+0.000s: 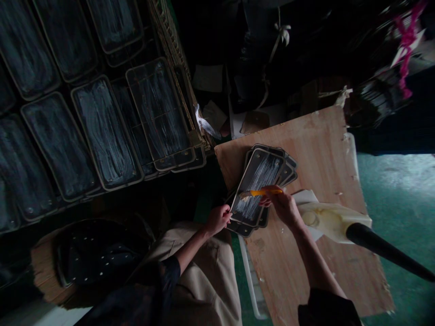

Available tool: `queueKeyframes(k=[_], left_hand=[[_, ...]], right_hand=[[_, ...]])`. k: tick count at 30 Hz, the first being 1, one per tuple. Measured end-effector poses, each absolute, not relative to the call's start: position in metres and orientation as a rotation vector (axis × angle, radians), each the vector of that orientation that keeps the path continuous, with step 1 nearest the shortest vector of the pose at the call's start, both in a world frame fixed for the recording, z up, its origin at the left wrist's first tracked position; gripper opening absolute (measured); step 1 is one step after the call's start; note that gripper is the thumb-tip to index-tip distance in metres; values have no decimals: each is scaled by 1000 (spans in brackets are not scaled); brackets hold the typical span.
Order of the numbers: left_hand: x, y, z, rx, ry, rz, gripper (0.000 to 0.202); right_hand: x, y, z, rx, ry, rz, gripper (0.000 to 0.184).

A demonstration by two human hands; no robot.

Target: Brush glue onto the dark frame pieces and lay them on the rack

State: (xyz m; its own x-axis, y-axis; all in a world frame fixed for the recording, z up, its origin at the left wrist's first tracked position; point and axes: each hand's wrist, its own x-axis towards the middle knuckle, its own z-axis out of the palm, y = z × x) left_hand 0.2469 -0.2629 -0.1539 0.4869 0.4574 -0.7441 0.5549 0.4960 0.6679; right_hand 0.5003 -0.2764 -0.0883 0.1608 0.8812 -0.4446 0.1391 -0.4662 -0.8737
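Observation:
A dark rectangular panel (248, 190) with a pale rim and small holes near its corners lies on top of a fanned stack of similar panels (290, 174). Whitish streaks run along its face. My right hand (280, 203) is closed around the orange handle of a brush (260, 192), whose bristles touch the streaked surface. At the panel's lower left corner, my left hand (219, 218) pinches the edge between thumb and fingers. The stack rests on a plywood board (319, 149).
Streaked panels (105, 131) lie in rows on a rack at the left. A whitish plastic container (326, 217) with a long black spout lies right of my right hand. Dark bags (251, 54) tied with string stand behind the board. A studded black item (98, 249) is at lower left.

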Motion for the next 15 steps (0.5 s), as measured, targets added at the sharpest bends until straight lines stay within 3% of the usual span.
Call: queueKeyframes(k=[8,12,15], left_hand=[[247,-264,-155,1075,1115,-35,17],[248,-264,-154,1063,1136,-50,15],[249,-263,-152,1058,1146,-63,15]], right_hand=[[509,-242,-69,-1965,-1295,554,25],[505,-241,-82,-1962,-1583,451,26],[500,-248,-87,-1935,-1716,581,32]])
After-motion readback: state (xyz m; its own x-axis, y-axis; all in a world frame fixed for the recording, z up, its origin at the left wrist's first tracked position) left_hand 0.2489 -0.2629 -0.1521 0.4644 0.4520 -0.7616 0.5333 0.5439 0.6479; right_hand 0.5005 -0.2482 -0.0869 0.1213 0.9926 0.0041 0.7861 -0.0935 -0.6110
